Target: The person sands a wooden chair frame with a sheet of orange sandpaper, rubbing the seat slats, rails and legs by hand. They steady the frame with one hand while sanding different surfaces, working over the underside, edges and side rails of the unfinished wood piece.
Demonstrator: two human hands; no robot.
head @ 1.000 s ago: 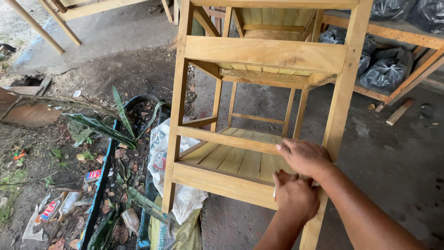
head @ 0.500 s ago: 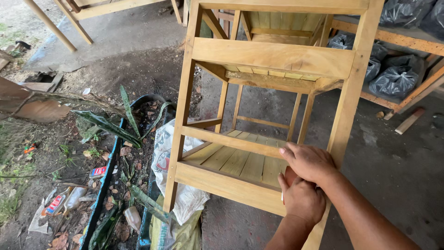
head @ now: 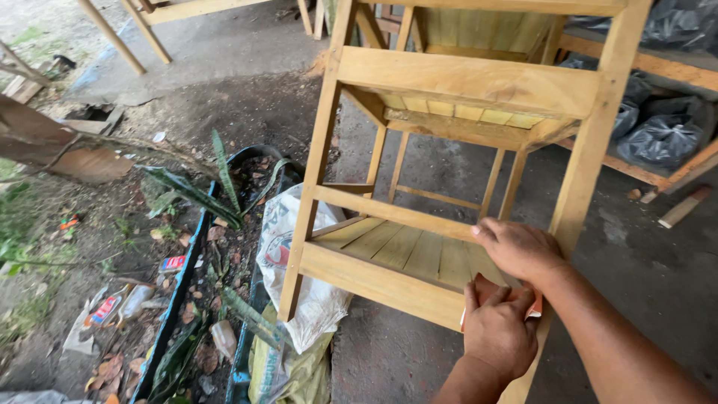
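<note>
1. Head view: wooden shelf frame of pale yellowish timber stands upright on the concrete floor, with slatted shelves above and below.
2. Left hand is closed around a reddish-brown sheet, likely sandpaper, pressing it at the lower shelf's front right corner.
3. Right hand lies palm down, fingers loosely curled, on the lower slats just above the left hand, beside the right upright.
4. White sack slumps against the frame's left leg.
5. Dark planter with long green leaves sits further left.
6. Black bags lie behind, at right.
</note>
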